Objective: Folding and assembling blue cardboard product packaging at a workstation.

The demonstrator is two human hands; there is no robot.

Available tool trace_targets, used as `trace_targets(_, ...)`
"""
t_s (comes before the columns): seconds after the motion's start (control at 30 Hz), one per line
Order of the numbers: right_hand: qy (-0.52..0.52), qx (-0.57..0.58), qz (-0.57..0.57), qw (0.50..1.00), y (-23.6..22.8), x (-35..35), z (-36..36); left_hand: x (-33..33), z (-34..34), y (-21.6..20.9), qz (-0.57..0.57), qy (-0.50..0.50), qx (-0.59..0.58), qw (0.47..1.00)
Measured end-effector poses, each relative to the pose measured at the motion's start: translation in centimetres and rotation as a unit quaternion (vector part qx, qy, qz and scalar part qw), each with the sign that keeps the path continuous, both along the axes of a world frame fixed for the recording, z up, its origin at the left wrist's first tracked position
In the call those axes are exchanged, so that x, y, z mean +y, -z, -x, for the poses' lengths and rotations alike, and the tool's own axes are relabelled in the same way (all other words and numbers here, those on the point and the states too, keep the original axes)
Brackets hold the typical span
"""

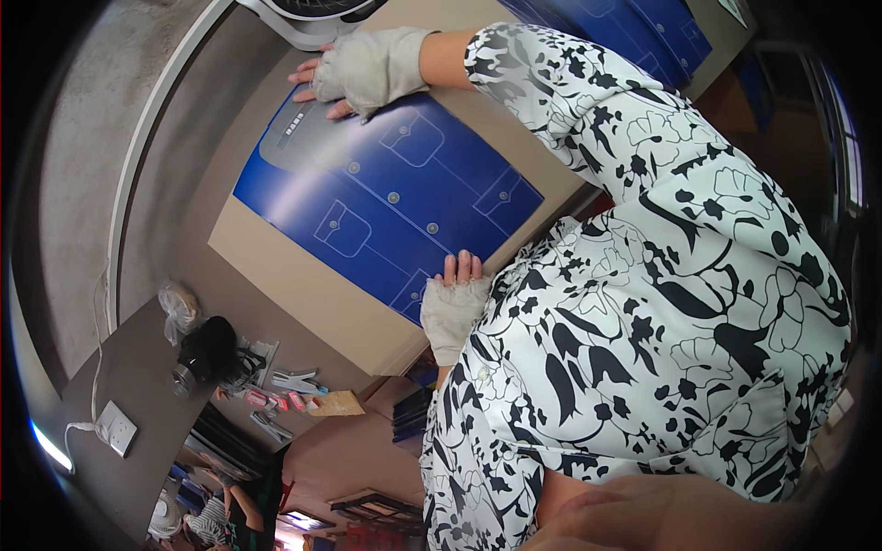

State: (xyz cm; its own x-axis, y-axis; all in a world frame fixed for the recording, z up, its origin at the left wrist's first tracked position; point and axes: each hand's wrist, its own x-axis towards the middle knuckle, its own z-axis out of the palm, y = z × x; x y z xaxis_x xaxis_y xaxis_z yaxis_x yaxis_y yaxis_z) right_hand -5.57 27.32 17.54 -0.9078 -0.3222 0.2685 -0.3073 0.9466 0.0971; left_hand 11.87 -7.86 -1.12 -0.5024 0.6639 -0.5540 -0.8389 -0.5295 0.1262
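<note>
A glossy blue sheet point(377, 193), printed with a jacket's pockets and buttons and a grey area at its upper left, lies on a pile of beige board point(285, 266). My right hand point(372, 73), in a pale fingerless glove, rests palm down on the sheet's top edge with its fingers spread. My left hand point(457, 308), in a similar worn glove, is at the sheet's lower right edge, fingers stretched out and lying on it. Nothing shows in either hand.
More blue sheets point(634, 37) lie at the upper right. A white round appliance point(308, 23) stands beyond my right hand. The grey table at lower left holds a black object point(209, 349), a plastic bag point(179, 308), staplers point(296, 381) and a socket point(116, 429). Another person point(216, 519) is farther off.
</note>
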Motion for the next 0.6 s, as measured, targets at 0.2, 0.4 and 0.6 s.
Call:
trace_targets(0.2, 0.053, -0.048, 0.079, 0.994, -1.7, 3.0, 1.9, 2.7, -1.2, -4.7, 0.029, -0.034, -0.174, 0.984)
trace_targets(0.4, 0.021, 0.124, -0.008, 0.992, 1.3, 2.0, 1.0, 2.4, -1.4, -2.5, 0.023, 0.013, -0.018, 0.999)
trace_targets(0.6, -0.058, -0.058, -0.007, 0.997, 6.4, -4.5, -10.6, 0.8, 0.1, -2.7, 0.455, 0.1, 0.881, 0.085)
